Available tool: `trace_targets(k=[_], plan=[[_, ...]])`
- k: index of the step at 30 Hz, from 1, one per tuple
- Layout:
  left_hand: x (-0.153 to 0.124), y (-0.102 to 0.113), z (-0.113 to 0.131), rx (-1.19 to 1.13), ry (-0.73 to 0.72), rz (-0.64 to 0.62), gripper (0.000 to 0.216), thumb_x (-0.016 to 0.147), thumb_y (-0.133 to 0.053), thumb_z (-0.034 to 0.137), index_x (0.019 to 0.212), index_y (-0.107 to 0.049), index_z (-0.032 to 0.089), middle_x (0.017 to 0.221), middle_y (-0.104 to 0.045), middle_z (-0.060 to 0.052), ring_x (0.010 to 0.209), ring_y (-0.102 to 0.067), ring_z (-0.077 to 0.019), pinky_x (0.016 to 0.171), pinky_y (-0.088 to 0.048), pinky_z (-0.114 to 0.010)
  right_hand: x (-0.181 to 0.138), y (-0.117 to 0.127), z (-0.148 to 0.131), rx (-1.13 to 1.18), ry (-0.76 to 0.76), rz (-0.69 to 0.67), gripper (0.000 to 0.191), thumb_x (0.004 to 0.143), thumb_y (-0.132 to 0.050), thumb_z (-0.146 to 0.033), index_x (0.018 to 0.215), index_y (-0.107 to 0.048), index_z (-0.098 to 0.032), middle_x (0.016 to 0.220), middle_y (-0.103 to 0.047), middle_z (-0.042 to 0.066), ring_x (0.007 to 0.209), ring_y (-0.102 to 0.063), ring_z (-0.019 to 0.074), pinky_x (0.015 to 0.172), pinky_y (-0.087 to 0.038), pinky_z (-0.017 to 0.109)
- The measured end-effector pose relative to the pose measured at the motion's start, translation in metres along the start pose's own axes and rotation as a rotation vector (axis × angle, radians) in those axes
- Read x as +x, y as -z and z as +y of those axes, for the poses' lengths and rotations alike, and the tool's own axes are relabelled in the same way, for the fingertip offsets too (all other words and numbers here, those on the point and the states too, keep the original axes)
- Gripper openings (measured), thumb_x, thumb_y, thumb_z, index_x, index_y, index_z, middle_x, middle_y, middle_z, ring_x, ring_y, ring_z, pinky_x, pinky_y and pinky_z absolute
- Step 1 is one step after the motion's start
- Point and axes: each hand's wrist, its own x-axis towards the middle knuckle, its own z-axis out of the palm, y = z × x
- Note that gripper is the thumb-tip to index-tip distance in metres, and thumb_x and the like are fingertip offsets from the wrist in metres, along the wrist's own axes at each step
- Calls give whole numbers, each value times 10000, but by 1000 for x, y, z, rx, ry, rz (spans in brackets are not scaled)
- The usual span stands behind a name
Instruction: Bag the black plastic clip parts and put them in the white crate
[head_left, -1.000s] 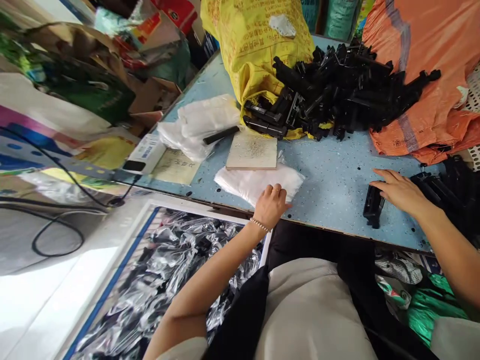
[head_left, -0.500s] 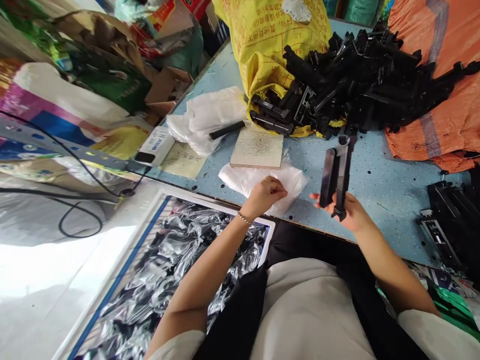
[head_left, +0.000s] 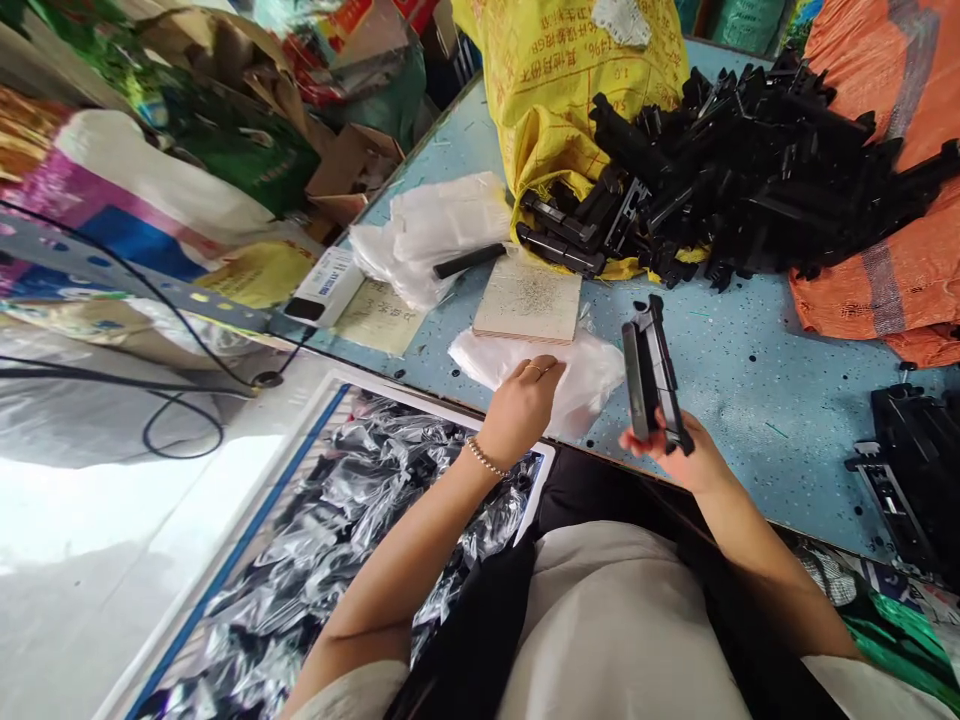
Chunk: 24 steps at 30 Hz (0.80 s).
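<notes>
My right hand grips a pair of long black plastic parts by their lower ends, holding them tilted upright above the blue table. They lie side by side, and one has a narrow slot along it. My left hand is closed over a stack of thin clear plastic bags, its fingertips pinched together. Whether a bag is caught between those fingertips is hidden. A square board with dark specks rests on the back of the stack.
Many black parts spill from a yellow sack, beside an orange sack. More black parts sit at right. White plastic bags and a black strip lie left. Below, a white-rimmed bin holds bagged black pieces.
My right hand has brought the black parts slightly left and down, turning them. My left hand has rotated, with its knuckles now upward over the clear bags. The view has shifted slightly.
</notes>
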Motion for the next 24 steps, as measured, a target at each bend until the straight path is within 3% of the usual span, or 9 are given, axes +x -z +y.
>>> trace_targets(k=[3, 7, 9, 12, 14, 16, 18, 21, 24], plan=[[6, 0, -1, -250, 34, -17, 493, 875, -483, 65, 1355, -576, 130, 1330, -608, -145, 1008, -669, -189, 933, -580, -328, -14, 3, 17, 171, -318, -141, 371, 779, -671, -484, 925, -667, -142, 753, -690, 34, 558, -526, 47, 497, -396, 165], [1, 3, 6, -314, 53, 23, 592, 883, -428, 51, 1465, -483, 145, 1437, -529, -164, 1231, -611, -211, 1053, -534, -334, -1, -1, 37, 312, -539, -113, 289, 821, -658, -387, 963, -668, -135, 831, -715, 24, 579, -508, 4, 468, -322, 99], [-10, 3, 19, -263, -49, 40, 622, 911, -384, 39, 1519, -415, 167, 1449, -522, -164, 1337, -548, -229, 1113, -498, -355, 11, -7, 39, 229, -483, -91, 291, 812, -659, -413, 919, -659, -142, 785, -700, 16, 559, -485, 9, 450, -305, 104], [-29, -1, 44, -264, -313, 36, 700, 944, -341, 22, 1609, -216, 202, 1455, -525, -156, 1348, -547, -207, 1120, -500, -333, 22, -16, 34, -22, -229, 33, 299, 749, -703, -451, 810, -630, -168, 688, -654, 0, 566, -493, 41, 480, -370, 145], [-37, -5, 57, -311, -403, 34, 732, 944, -347, 20, 1624, -125, 180, 1466, -510, -176, 1365, -531, -206, 1117, -504, -321, 23, -21, 29, -242, -52, 147, 315, 715, -738, -457, 761, -612, -172, 673, -636, -5, 625, -522, 54, 553, -432, 157], [-41, -8, 64, -332, -403, 30, 709, 941, -388, 55, 1605, -147, 112, 1471, -490, -218, 1400, -492, -248, 1120, -505, -350, 19, -24, 27, -475, 90, 230, 333, 736, -725, -482, 837, -639, -177, 785, -680, 7, 742, -577, 67, 670, -494, 163], [-45, -7, 66, -303, -381, 25, 608, 969, -431, 131, 1552, -268, 79, 1434, -528, -221, 1354, -535, -276, 1100, -525, -378, 13, -24, 28, -639, 189, 236, 400, 776, -677, -526, 997, -657, -193, 987, -716, 29, 898, -631, 88, 816, -542, 187], [-58, 10, 66, -232, -277, 28, 403, 1045, -408, 278, 1406, -481, 113, 1294, -647, -144, 1165, -656, -215, 1048, -553, -320, 4, -22, 31, -659, 138, 63, 460, 788, -671, -527, 1128, -644, -219, 1168, -697, 45, 1028, -659, 107, 926, -571, 219], [-81, 36, 56, -176, -60, 21, 387, 1066, -365, 360, 1318, -565, 146, 1266, -659, -110, 1113, -670, -178, 996, -561, -254, 4, -20, 28, -737, 17, -59, 492, 781, -689, -503, 1183, -648, -223, 1148, -707, 63, 967, -686, 114, 878, -606, 231]])
